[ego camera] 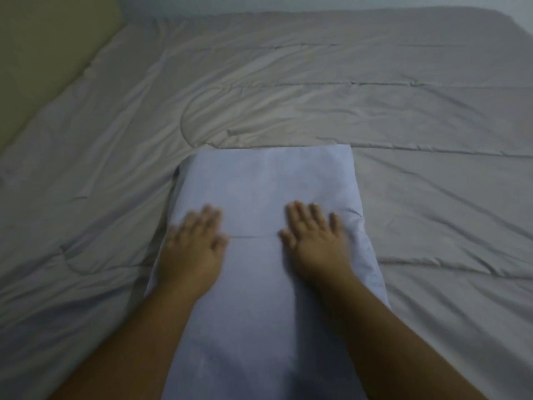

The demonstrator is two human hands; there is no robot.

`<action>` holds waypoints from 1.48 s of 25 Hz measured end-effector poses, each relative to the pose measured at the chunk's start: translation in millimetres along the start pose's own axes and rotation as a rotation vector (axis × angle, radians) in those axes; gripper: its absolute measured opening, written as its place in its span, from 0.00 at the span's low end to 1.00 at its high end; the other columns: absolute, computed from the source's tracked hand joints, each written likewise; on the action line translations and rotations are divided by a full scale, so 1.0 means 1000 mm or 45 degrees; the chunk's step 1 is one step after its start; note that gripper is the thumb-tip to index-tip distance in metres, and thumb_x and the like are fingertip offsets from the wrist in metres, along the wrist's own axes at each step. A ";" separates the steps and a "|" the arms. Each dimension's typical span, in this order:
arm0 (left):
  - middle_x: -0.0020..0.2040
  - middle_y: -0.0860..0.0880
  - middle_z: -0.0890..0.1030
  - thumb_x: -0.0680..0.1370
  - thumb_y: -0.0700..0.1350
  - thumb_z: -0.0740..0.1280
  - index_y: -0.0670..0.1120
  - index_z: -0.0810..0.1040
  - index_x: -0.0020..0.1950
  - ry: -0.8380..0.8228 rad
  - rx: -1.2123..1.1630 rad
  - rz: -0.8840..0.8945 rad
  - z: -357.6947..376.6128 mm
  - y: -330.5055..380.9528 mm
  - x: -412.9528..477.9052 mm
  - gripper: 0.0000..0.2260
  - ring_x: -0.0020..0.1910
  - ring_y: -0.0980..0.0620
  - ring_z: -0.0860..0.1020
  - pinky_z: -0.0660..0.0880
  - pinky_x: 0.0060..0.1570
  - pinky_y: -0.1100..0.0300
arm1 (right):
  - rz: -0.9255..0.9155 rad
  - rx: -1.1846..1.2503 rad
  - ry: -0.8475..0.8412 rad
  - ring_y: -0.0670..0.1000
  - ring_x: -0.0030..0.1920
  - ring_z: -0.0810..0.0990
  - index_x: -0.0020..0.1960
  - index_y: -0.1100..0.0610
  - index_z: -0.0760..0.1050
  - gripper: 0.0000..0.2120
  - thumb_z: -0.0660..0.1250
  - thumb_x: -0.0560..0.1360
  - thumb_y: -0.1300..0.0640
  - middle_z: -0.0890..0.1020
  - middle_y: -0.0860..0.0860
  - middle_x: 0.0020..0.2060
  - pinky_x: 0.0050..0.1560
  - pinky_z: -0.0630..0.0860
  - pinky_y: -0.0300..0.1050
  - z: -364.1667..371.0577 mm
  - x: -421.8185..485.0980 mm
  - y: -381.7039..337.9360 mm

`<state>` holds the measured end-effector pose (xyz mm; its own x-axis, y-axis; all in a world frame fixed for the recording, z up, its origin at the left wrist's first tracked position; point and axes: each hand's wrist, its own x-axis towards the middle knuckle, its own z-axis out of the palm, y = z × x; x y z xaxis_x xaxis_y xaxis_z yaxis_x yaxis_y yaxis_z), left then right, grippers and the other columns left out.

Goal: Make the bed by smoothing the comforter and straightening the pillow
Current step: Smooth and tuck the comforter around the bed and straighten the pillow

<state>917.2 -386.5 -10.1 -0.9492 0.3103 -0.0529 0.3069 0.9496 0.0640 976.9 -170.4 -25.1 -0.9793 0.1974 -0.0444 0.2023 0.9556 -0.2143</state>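
Pillow [268, 183], pale blue, lies in the lower middle of the head view on top of the grey comforter [403, 116]. Its long axis runs from 6 o'clock to 12 o'clock, straight away from the person. The far short edge looks square to the comforter's stitched seams, and the near end runs out of frame at 6 o'clock.

Both hands lie flat on it, palms down, fingers straight and spread, gripping nothing. The left hand [193, 246], blurred, is near the 9 o'clock long edge. The right hand [314, 243] is near the 3 o'clock edge, where a small crease puckers the case beside its little finger. The hands are level, neither nearer the far end.

The bare stretch of pillow lies toward 12 o'clock from the fingertips, so a smoothing stroke would likely run that way, along the long axis. Comforter folds bunch at 9 to 11 o'clock of the pillow. A beige panel [43, 59] borders the bed at 10 o'clock.
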 end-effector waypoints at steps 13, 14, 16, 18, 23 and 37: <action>0.79 0.48 0.45 0.78 0.58 0.40 0.47 0.47 0.78 0.077 -0.122 -0.129 0.002 0.029 -0.097 0.30 0.78 0.46 0.44 0.42 0.74 0.47 | 0.450 0.135 0.021 0.54 0.77 0.43 0.78 0.56 0.45 0.29 0.46 0.82 0.45 0.47 0.50 0.78 0.74 0.39 0.58 -0.009 -0.087 -0.017; 0.79 0.50 0.45 0.75 0.60 0.36 0.49 0.46 0.78 0.049 -0.121 0.057 0.005 0.041 -0.121 0.32 0.78 0.47 0.45 0.43 0.74 0.48 | 0.284 0.132 0.001 0.52 0.77 0.43 0.78 0.54 0.44 0.28 0.46 0.82 0.44 0.47 0.49 0.78 0.74 0.38 0.56 -0.003 -0.108 -0.040; 0.79 0.53 0.46 0.72 0.61 0.31 0.53 0.46 0.78 -0.048 -0.071 0.166 0.015 0.036 -0.167 0.34 0.78 0.50 0.47 0.44 0.74 0.49 | 0.226 0.092 -0.021 0.50 0.77 0.44 0.78 0.51 0.45 0.28 0.45 0.81 0.42 0.48 0.46 0.78 0.74 0.38 0.54 0.011 -0.153 -0.052; 0.79 0.51 0.49 0.76 0.61 0.36 0.52 0.48 0.78 -0.068 -0.075 -0.089 0.014 -0.003 -0.200 0.31 0.78 0.48 0.49 0.45 0.74 0.46 | 0.511 0.051 0.008 0.51 0.77 0.45 0.78 0.51 0.46 0.29 0.46 0.80 0.41 0.48 0.47 0.78 0.74 0.40 0.57 0.011 -0.192 -0.022; 0.79 0.48 0.44 0.81 0.58 0.45 0.50 0.47 0.78 0.192 -0.230 -0.194 -0.027 0.018 -0.153 0.27 0.77 0.44 0.42 0.40 0.74 0.45 | 0.660 0.261 0.283 0.54 0.77 0.42 0.78 0.55 0.45 0.28 0.46 0.82 0.45 0.48 0.49 0.78 0.74 0.39 0.57 -0.041 -0.150 -0.006; 0.64 0.30 0.72 0.82 0.53 0.49 0.34 0.70 0.64 -0.043 -0.614 -0.808 -0.007 -0.003 -0.092 0.25 0.62 0.32 0.72 0.68 0.61 0.44 | 0.763 0.737 0.041 0.64 0.52 0.77 0.71 0.40 0.58 0.20 0.52 0.80 0.47 0.77 0.63 0.54 0.51 0.71 0.54 -0.007 -0.105 0.020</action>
<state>1003.4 -418.5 1.5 -0.9275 -0.2746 -0.2538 -0.3630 0.8240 0.4350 1083.5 -170.9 -17.9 -0.7036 0.6511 -0.2846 0.6488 0.4251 -0.6312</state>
